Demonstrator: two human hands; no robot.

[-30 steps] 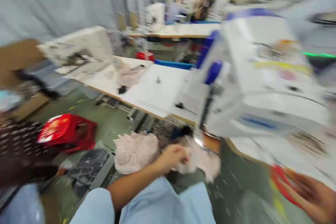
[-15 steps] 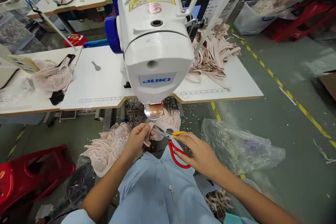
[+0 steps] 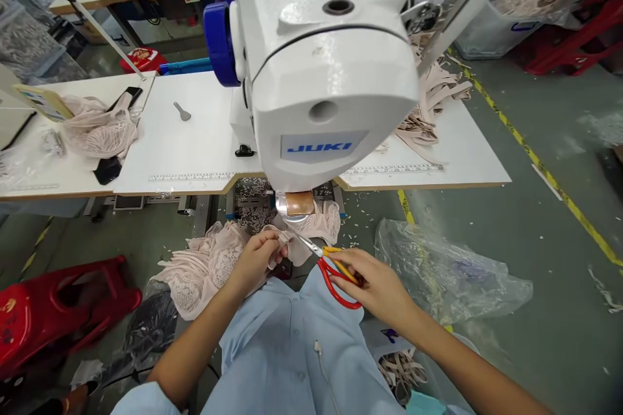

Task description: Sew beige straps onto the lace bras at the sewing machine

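My left hand (image 3: 260, 258) pinches the edge of a pale pink lace bra (image 3: 324, 222), just below the arm end of a white sewing machine (image 3: 335, 78). My right hand (image 3: 372, 282) grips scissors (image 3: 335, 275) with one red and one yellow handle. Their blades are closed together and point up and left, close to the fabric by my left fingers. Whether the tips touch the cloth I cannot tell. More pink lace bras (image 3: 207, 266) lie heaped beside my left forearm. Part of the held piece is hidden behind my fingers.
The white table (image 3: 195, 142) carries a small grey tool (image 3: 182, 111) and, on the right, a pile of beige straps (image 3: 433, 104). A clear plastic bag (image 3: 452, 279) lies on the floor at right. Red stools (image 3: 63, 318) stand at lower left and upper right.
The scissors' handles have come together and the blades have closed. My right hand has shifted slightly right. The camera view has moved closer to the sewing machine.
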